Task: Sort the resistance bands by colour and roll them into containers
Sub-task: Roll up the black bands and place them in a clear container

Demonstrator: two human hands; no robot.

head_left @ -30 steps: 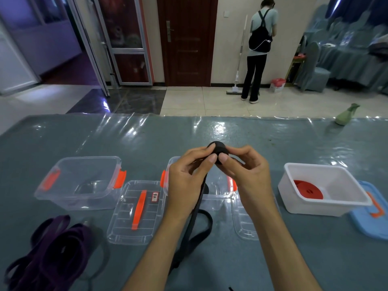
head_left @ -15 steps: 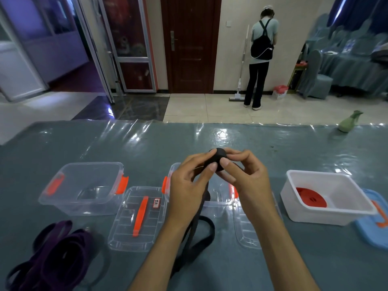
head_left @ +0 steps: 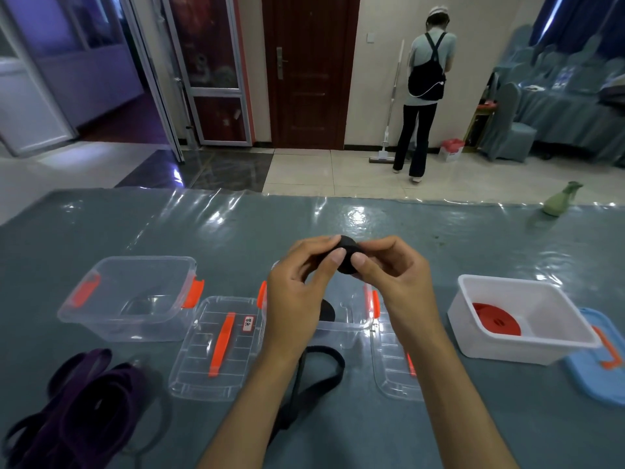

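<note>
My left hand [head_left: 297,286] and right hand [head_left: 392,275] keep pinching the black band [head_left: 346,253] above the middle box [head_left: 351,319], its roll barely fatter than a second ago, so most still trails onto the surface [head_left: 236,231].

roll: the tightly wound black rubber band roll [head_left: 347,253], pinched between both hands, is seen slightly thicker than a second ago
left hand [head_left: 297,292]: fingertips have been shifted further round the roll's near face
right hand [head_left: 394,279]: thumb has been moved closer against the left thumb
tail: the loose black strap loop [head_left: 318,374] hanging below the grip has been drawn shorter
</note>
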